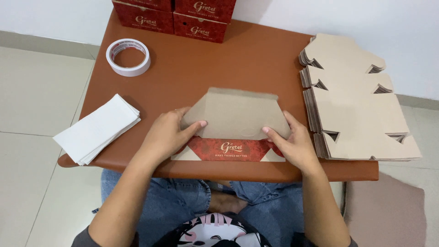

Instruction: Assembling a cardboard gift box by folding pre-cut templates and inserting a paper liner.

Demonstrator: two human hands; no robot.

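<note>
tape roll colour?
White, with a faint red print inside the core; the tape roll shows clearly in the head view.

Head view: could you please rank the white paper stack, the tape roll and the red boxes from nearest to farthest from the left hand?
From the left hand:
1. White paper stack, left table edge.
2. Tape roll, far-left corner.
3. Red boxes, along the far edge.
</note>
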